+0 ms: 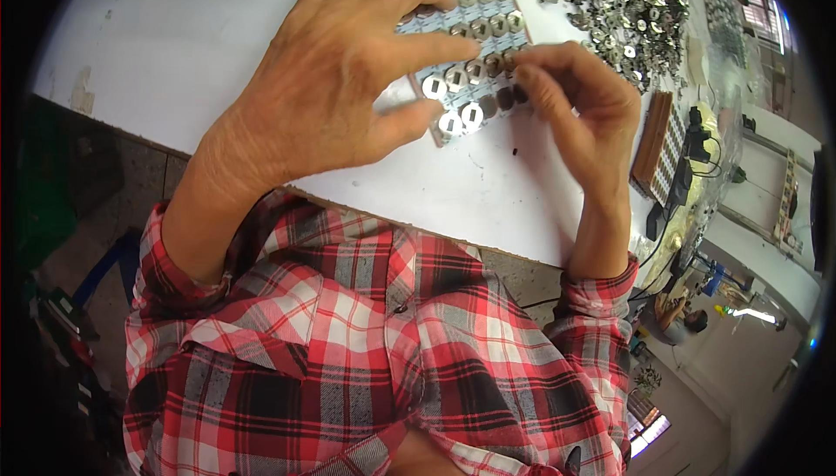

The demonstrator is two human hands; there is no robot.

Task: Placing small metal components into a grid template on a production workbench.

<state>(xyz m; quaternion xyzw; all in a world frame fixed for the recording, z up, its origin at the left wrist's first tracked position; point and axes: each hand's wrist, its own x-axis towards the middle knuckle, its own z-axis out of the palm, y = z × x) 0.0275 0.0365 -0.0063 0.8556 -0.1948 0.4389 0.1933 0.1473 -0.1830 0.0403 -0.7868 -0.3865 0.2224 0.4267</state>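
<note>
A light blue-grey board or tray (436,136) lies on the white table, bearing rows of small round silver metal pieces (471,116) with dark slots in their middles. Some pieces in the two nearest rows look darker. My left hand (326,80) hovers over the tray's left side, fingers spread, and hides part of the rows. At the right end of the near rows is my right hand (588,101), its thumb and forefinger brought together. Whatever lies between those fingertips is too small or hidden to make out.
A large heap of loose small metal parts (644,19) covers the table's far right. A brown block with rows of dark spots (657,141) stands by black plugs and cables (697,136). Tiny black bits (515,152) lie on the white table (174,49). Another person (675,326) is in the background.
</note>
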